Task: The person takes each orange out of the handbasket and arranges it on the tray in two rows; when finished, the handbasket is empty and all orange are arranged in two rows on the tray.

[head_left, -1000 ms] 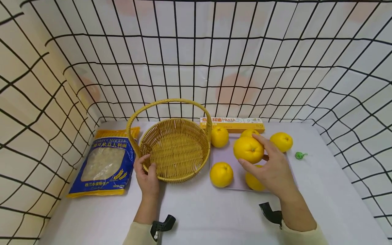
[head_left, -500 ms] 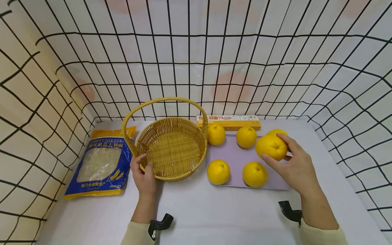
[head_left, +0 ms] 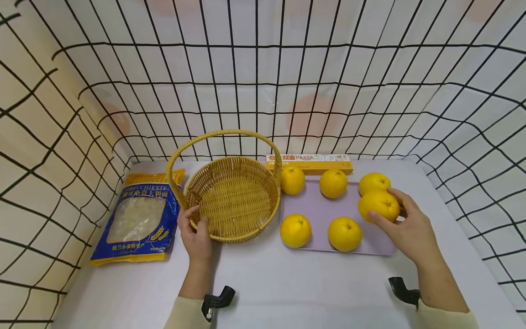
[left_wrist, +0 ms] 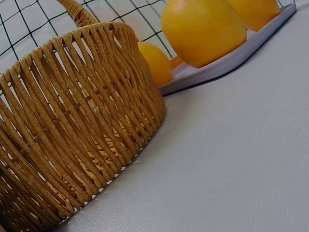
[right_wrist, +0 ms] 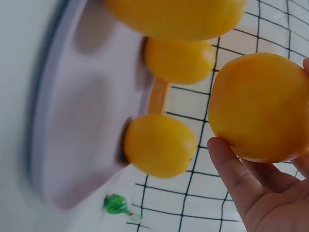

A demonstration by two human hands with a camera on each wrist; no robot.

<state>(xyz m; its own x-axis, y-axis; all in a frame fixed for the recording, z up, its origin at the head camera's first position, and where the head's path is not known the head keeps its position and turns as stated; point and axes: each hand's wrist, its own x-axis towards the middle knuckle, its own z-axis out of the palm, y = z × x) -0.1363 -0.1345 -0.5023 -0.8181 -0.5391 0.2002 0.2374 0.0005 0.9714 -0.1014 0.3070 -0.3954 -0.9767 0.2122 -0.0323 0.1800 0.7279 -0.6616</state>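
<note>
My left hand grips the near-left rim of a wicker basket with a tall arched handle. Nothing lies in the basket, and its woven side fills much of the left wrist view. My right hand holds an orange between thumb and fingers over the right side of a lilac tray. In the right wrist view, this orange is apart from the tray. Several other oranges sit on the tray, including a front-left orange, a front-middle orange and a back-right orange.
A blue and yellow bag of orecchiette lies left of the basket. Behind the tray is a pasta box. A small green wrapped lollipop shows beyond the tray in the right wrist view. Black wire mesh surrounds the white table.
My right hand has carried the orange rightward from over the tray's middle, and it is now lower at the tray's right side. My left hand stays on the basket rim.
</note>
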